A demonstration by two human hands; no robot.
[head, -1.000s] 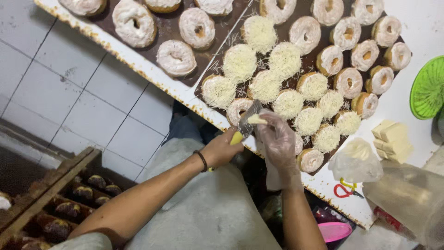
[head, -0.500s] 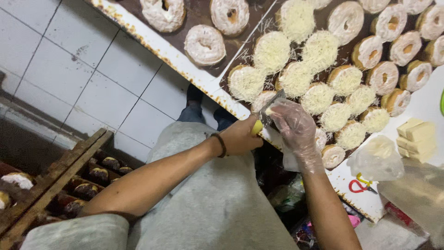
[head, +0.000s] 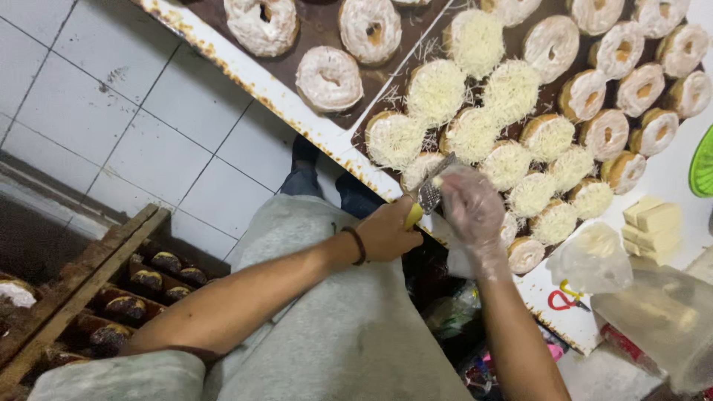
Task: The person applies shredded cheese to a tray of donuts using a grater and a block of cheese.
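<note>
Grater [head: 429, 194] gripped by left hand [head: 388, 232]; gloved right hand [head: 471, 209] presses cheese against it.

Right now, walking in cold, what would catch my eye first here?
Probably the tray crowded with ring doughnuts, the middle ones buried under pale shredded cheese. Just below them, the left hand grips a small grater by its yellow handle, while the right hand, in a clear plastic glove, presses something against it. Cheese blocks sit at the right.

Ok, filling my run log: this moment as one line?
left hand: grips yellow-handled metal grater | right hand: plastic-gloved, at grater | below: cheese-topped ring doughnuts on brown tray
</note>
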